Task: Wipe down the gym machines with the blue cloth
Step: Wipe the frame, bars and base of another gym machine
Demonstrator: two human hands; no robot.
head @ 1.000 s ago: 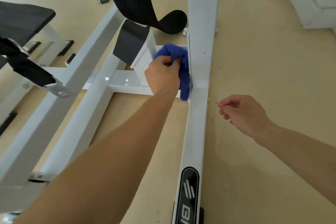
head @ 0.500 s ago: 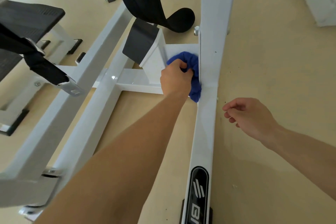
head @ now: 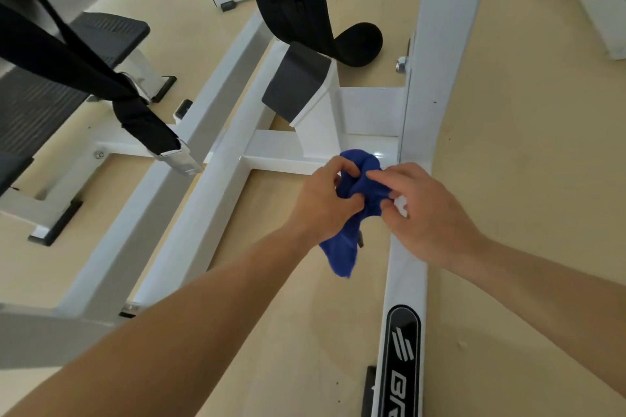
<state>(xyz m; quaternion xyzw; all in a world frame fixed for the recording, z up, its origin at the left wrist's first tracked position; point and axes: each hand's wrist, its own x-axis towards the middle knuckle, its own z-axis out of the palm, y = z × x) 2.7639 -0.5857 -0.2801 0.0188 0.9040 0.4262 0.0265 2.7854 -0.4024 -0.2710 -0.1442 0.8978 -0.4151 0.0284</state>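
Change: the crumpled blue cloth [head: 340, 254] of soft towelling has come off the joint of the white-painted metal machine frame [head: 437, 44], where it was being pressed half a second ago. The right hand [head: 430, 213], then idle over the floor, has moved across to it.
Left hand [head: 325, 203]: fingers and thumb are curled round the cloth's left side, gripping it.
Right hand: pinches the cloth's right side between thumb and fingertips.
Cloth position: bunched between both hands, in front of the point where the white cross bar [head: 281, 156] meets the long beam. One end hangs below the left hand. Contact with the frame cannot be told.
Frame fittings: a dark grey flat pad [head: 294, 85] sits beside the cross bar; a black oval label plate [head: 401, 359] lies on the beam nearer the camera.
Surroundings: a black webbing strap [head: 294, 0] hangs above the pad, over a beige floor [head: 525, 179].
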